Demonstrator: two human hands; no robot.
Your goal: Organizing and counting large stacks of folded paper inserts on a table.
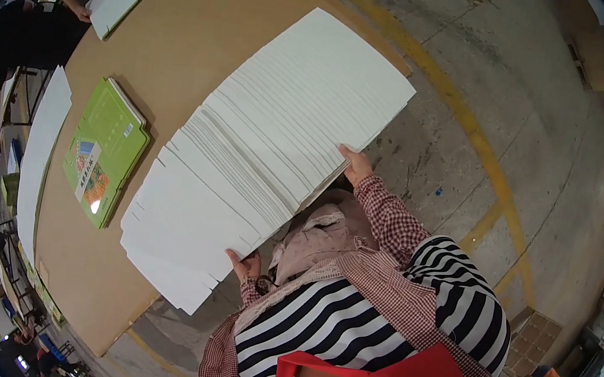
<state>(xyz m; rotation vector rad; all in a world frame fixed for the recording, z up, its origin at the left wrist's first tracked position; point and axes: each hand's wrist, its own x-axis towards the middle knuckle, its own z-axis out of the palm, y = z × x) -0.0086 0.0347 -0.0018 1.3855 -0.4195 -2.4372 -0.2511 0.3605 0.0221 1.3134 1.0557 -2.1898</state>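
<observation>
- Steadying a fanned stack of white sheets (267, 134) with both hands; lying on brown table (211, 12), toward 10 o'clock of head view, and seeming to overhang the near edge.
- To do well (judgement): keep overlaps evenly stepped, avoid squeezing the raised ridges at mid-stack, move both hands together to prevent sliding or skewing.
- Left hand (243, 265): set at the stack's 6 o'clock rim, reaching toward 11 o'clock, with one digit over the top sheet.
- Right hand (356, 166): set at the 3 o'clock rim, reaching toward 10 o'clock, with fingertip over the edge.
- Grip: touching sheets with both hands; cannot tell how tightly pinched, undersides being hidden.
- Near the stack's 9 o'clock side: green book (99, 135), lying flat.
</observation>
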